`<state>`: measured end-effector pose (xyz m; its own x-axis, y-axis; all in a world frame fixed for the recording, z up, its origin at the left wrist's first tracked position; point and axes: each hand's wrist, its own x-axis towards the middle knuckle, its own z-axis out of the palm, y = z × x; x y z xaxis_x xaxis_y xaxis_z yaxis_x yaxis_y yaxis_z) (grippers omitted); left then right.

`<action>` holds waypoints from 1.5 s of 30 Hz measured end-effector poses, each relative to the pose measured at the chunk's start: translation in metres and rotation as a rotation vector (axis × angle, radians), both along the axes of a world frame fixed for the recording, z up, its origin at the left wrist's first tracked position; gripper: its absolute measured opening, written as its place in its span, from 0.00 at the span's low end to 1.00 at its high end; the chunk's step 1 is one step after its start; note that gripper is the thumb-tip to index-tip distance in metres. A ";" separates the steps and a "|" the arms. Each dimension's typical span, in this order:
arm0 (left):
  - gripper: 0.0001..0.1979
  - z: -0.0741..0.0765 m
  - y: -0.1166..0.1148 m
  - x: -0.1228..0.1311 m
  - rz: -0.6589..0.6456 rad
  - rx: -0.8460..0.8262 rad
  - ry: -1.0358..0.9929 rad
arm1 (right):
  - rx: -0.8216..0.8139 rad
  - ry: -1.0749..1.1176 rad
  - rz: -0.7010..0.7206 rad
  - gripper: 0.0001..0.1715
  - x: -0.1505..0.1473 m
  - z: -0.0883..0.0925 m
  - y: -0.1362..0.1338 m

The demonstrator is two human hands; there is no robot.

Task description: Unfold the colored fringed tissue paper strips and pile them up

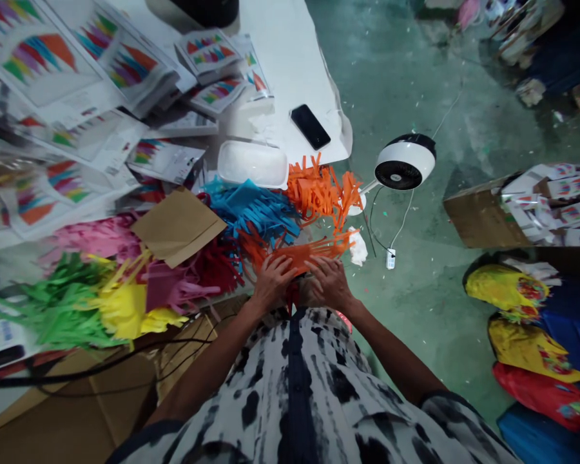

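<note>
Lightly, the left hand point(273, 281) and right hand point(329, 282) lie spread flat on an orange cut-paper fringe point(310, 253), limp, tear-prone stuff best held by its uncut band, not its strands.

The floor point(381, 77) is green painted concrete, dull under soft light and flecked with paper scraps. A round white fan point(405, 162) stands just off the corner of the white desk point(290, 58), with a thin white cable point(406, 216) trailing from it across the floor. To the fan's right sits an open cardboard box point(478, 216) packed with printed packets — further right and nearer the camera lie yellow bags point(505, 290) and a red bag point(536, 393), heaped against blue sheeting point(536, 435).
</note>
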<state>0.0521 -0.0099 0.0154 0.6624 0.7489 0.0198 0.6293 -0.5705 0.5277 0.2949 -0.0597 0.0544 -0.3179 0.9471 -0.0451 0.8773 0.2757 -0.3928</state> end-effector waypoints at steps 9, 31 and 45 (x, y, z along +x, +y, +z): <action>0.09 0.009 0.004 -0.006 0.140 -0.024 -0.077 | -0.115 -0.040 0.045 0.10 0.005 -0.026 0.034; 0.08 0.017 0.012 -0.010 0.372 -0.226 0.102 | -0.282 0.043 -0.109 0.06 0.001 -0.020 0.055; 0.13 0.018 0.018 0.005 0.469 -0.150 0.277 | -0.435 -0.112 -0.320 0.20 -0.022 -0.019 0.075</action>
<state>0.0572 0.0086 0.0337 0.2232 0.9454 -0.2374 0.9240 -0.1277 0.3604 0.2730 0.0150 0.0354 0.0119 0.8819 -0.4712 0.9335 -0.1787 -0.3108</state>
